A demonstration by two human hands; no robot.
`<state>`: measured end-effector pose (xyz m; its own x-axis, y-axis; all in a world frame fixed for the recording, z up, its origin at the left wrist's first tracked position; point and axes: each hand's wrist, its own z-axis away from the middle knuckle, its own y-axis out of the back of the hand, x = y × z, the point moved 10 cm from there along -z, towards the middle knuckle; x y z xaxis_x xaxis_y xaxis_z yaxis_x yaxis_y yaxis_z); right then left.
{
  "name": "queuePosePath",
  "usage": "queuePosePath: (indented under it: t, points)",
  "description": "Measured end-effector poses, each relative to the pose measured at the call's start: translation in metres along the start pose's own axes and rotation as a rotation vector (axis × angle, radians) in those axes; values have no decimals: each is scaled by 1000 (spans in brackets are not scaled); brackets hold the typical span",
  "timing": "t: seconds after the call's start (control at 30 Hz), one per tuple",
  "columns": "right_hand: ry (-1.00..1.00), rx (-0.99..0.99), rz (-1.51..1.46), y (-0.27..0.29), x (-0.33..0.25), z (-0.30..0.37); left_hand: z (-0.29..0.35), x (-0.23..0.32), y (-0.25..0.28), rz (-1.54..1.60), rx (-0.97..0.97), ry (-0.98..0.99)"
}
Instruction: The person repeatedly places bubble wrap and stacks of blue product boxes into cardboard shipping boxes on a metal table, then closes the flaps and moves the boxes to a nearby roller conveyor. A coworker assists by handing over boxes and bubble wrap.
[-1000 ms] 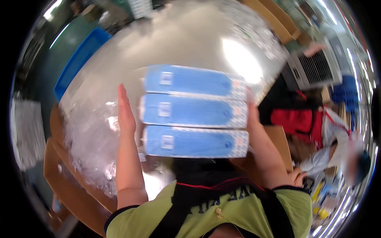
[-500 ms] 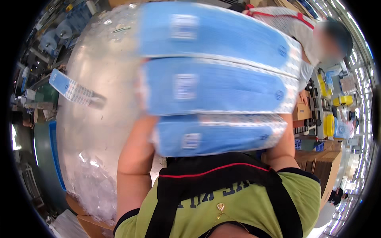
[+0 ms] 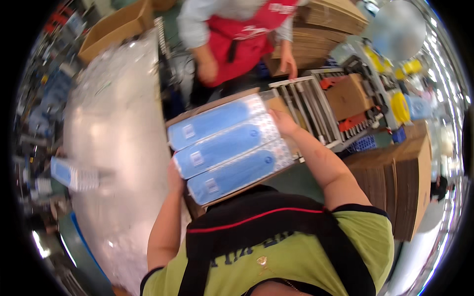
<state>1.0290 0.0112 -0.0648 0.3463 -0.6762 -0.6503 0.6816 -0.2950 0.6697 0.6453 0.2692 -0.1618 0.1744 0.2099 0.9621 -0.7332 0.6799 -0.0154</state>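
Note:
Three long blue-and-white packs (image 3: 217, 147) lie side by side in a row, at or just inside the rim of an open cardboard box (image 3: 212, 105). How deep they sit in it cannot be told. At the row's left end is my left hand (image 3: 175, 176), its fingers mostly hidden by the packs. My right hand (image 3: 283, 122) presses against the patterned white right end, fingertips partly hidden. The row is gripped between both hands.
A metal table (image 3: 118, 148) with loose clear plastic runs along the left; one similar pack (image 3: 74, 173) lies on it. Across from me stands a co-worker in a red apron (image 3: 234, 44). A roller conveyor (image 3: 311, 108) carries a carton (image 3: 348, 96). Flattened cardboard (image 3: 390, 180) is stacked at right.
The three packs have moved down and away from me, from close to the camera to the cardboard box. My hands have travelled with them. The view has turned, bringing the co-worker's apron into sight.

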Motion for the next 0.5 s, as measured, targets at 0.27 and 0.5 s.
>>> queuePosePath:
  t: [0.27, 0.5]
  points:
    - [634, -366, 878, -55, -98, 57, 46, 156, -104, -1505, -279, 40]
    - [624, -401, 966, -123, -63, 33, 17, 70, -111, -1656, -367, -265]
